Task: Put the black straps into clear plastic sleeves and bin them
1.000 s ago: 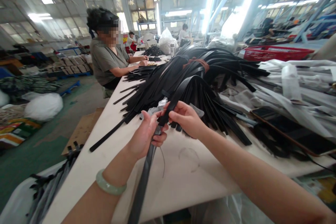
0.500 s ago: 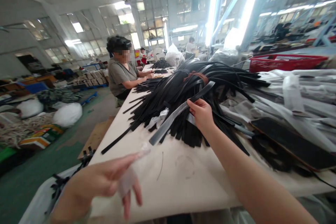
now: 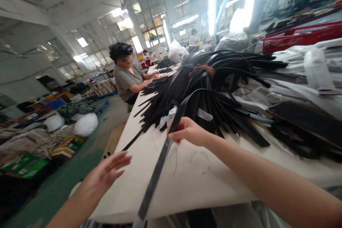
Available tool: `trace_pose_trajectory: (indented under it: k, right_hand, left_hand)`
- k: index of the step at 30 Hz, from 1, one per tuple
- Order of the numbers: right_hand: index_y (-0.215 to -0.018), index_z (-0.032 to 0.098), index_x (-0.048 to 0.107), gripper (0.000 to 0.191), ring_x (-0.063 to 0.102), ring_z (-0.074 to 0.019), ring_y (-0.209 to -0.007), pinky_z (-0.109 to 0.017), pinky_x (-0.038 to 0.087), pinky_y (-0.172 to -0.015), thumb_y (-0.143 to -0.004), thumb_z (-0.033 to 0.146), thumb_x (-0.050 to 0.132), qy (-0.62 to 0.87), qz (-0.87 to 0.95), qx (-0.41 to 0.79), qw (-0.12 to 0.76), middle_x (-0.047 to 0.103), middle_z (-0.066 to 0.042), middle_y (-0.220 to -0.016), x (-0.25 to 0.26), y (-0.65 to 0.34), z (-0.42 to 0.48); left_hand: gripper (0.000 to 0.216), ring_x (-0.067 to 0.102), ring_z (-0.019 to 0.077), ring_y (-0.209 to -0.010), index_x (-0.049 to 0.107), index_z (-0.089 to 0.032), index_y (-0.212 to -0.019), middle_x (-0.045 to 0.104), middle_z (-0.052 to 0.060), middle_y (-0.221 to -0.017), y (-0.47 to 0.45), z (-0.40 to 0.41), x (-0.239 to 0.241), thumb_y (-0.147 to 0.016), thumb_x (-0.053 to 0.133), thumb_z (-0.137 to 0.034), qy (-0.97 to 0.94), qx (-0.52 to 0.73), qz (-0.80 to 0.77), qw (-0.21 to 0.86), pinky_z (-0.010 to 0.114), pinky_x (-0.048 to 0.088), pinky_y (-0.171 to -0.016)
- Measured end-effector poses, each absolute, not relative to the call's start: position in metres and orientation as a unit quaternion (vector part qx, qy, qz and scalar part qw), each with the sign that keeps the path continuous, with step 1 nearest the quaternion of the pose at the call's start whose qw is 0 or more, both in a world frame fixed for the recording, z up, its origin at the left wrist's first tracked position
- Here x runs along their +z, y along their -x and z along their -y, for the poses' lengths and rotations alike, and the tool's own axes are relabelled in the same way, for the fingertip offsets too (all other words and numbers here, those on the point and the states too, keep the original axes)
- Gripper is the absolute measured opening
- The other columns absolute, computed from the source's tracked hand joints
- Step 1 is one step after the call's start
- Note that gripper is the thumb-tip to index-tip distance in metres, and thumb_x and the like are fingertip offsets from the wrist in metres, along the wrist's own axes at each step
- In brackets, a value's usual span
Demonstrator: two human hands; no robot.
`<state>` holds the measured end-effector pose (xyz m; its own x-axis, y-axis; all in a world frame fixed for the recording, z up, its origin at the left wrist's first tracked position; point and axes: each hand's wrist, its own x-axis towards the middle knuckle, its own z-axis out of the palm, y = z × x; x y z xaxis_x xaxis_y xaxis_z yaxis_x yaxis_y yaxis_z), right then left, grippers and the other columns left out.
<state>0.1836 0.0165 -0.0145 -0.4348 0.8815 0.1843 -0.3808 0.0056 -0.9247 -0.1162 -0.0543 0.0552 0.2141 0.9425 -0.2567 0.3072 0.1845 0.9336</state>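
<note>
In the head view, the right hand (image 3: pixel 184 131) pinches one black strap (image 3: pixel 180 113) with a narrow grip. Toward seven o'clock from this hand, the strap seems to lie inside a clear plastic cover (image 3: pixel 156 178), so this part looks done; above the hand it is bare. The left hand (image 3: pixel 108 171), at eight o'clock, is spread wide and holds nothing. At twelve o'clock, a tied bundle (image 3: pixel 184 76) of black straps rests on the counter (image 3: pixel 203 188); these look mostly uncovered, so many seem left. White plastic pieces (image 3: pixel 316 69) lie at two o'clock.
</note>
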Motion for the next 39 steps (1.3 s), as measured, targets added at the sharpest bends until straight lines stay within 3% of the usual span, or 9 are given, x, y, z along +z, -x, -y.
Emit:
trace_pose_trajectory:
  k: [2, 4, 7, 12, 19, 23, 29, 36, 39]
  right_hand:
    - [-0.075, 0.011, 0.067, 0.026, 0.058, -0.0101, -0.05, -0.022, 0.048, -0.049, -0.062, 0.028, 0.082, 0.223, 0.56, 0.675, 0.425, 0.064, -0.001, -0.06, -0.015, -0.176, -0.007]
    - [-0.075, 0.012, 0.066, 0.028, 0.057, -0.0097, -0.051, -0.021, 0.047, -0.049, -0.061, 0.028, 0.083, 0.211, 0.581, 0.673, 0.407, 0.064, 0.0, -0.061, -0.016, -0.174, -0.007]
    - [-0.084, 0.013, 0.066, 0.035, 0.056, -0.0085, -0.055, -0.018, 0.044, -0.046, -0.063, 0.034, 0.083, 0.23, 0.517, 0.67, 0.48, 0.064, 0.0, -0.069, -0.016, -0.185, -0.023]
    - [-0.077, 0.014, 0.063, 0.039, 0.047, -0.0061, -0.041, -0.016, 0.035, -0.033, -0.079, 0.053, 0.064, 0.389, 0.402, 0.54, 0.629, 0.056, 0.001, -0.059, -0.009, -0.213, -0.051]
    - [-0.076, 0.017, 0.058, 0.043, 0.048, -0.0084, -0.039, -0.02, 0.037, -0.034, -0.09, 0.055, 0.046, 0.399, 0.581, 0.469, 0.531, 0.056, 0.001, -0.061, -0.032, -0.164, -0.025]
    - [-0.072, 0.015, 0.063, 0.035, 0.051, -0.0098, -0.055, -0.02, 0.041, -0.047, -0.084, 0.048, 0.061, 0.358, 0.593, 0.483, 0.536, 0.057, 0.0, -0.063, -0.035, -0.156, -0.024]
    - [-0.068, 0.017, 0.061, 0.034, 0.033, -0.0053, -0.037, -0.018, 0.022, -0.032, -0.072, 0.047, 0.075, 0.377, 0.388, 0.485, 0.687, 0.045, 0.006, -0.046, -0.015, -0.192, -0.041]
    - [-0.072, 0.013, 0.072, 0.033, 0.048, -0.0085, -0.045, -0.022, 0.04, -0.042, -0.064, 0.044, 0.081, 0.335, 0.561, 0.556, 0.514, 0.06, 0.0, -0.056, -0.027, -0.172, -0.028]
    - [-0.076, 0.013, 0.073, 0.034, 0.042, -0.005, -0.045, -0.02, 0.033, -0.04, -0.065, 0.045, 0.08, 0.331, 0.46, 0.583, 0.582, 0.062, -0.001, -0.063, -0.024, -0.182, -0.036]
  left_hand:
    - [0.056, 0.056, 0.0252, -0.113, 0.06, -0.021, -0.114, 0.064, 0.012, -0.116, 0.076, 0.032, 0.036, -0.075, 0.067, -0.06, -0.57, 0.293, -0.489, 0.592, 0.034, 0.048, -0.089]
    - [0.063, 0.062, 0.0205, -0.081, 0.062, -0.016, -0.1, 0.065, 0.009, -0.084, 0.035, 0.011, 0.018, -0.076, 0.053, -0.073, -0.529, 0.175, -0.401, 0.727, 0.032, 0.052, -0.071]
    - [0.06, 0.03, 0.0057, -0.041, 0.053, -0.016, -0.076, 0.035, -0.007, -0.049, -0.007, -0.005, -0.002, -0.078, 0.045, -0.076, -0.437, 0.085, -0.305, 0.842, 0.016, 0.032, -0.042]
    - [0.057, 0.009, 0.0034, -0.042, 0.044, -0.019, -0.071, 0.024, -0.01, -0.05, -0.016, -0.01, -0.02, -0.075, 0.051, -0.075, -0.393, 0.074, -0.299, 0.866, 0.014, 0.009, -0.038]
    - [0.07, 0.006, 0.0034, -0.042, 0.042, -0.018, -0.067, 0.019, -0.011, -0.048, -0.006, -0.015, -0.029, -0.068, 0.036, -0.088, -0.359, 0.101, -0.349, 0.86, 0.015, 0.005, -0.038]
    - [0.075, 0.004, 0.0044, -0.04, 0.041, -0.02, -0.067, 0.018, -0.01, -0.045, -0.004, -0.014, -0.027, -0.066, 0.021, -0.092, -0.352, 0.091, -0.318, 0.876, 0.017, 0.003, -0.037]
    - [0.073, 0.003, 0.0042, -0.041, 0.041, -0.019, -0.068, 0.018, -0.01, -0.046, 0.002, -0.02, -0.019, -0.069, 0.021, -0.089, -0.388, 0.05, -0.319, 0.863, 0.016, 0.002, -0.038]
    - [0.074, 0.002, 0.0037, -0.041, 0.042, -0.019, -0.069, 0.017, -0.011, -0.047, 0.009, -0.032, -0.016, -0.069, 0.019, -0.09, -0.411, 0.057, -0.317, 0.853, 0.016, 0.003, -0.037]
    - [0.073, 0.003, 0.0036, -0.041, 0.041, -0.019, -0.069, 0.018, -0.011, -0.047, 0.008, -0.03, -0.015, -0.069, 0.021, -0.089, -0.406, 0.042, -0.32, 0.855, 0.016, 0.004, -0.037]
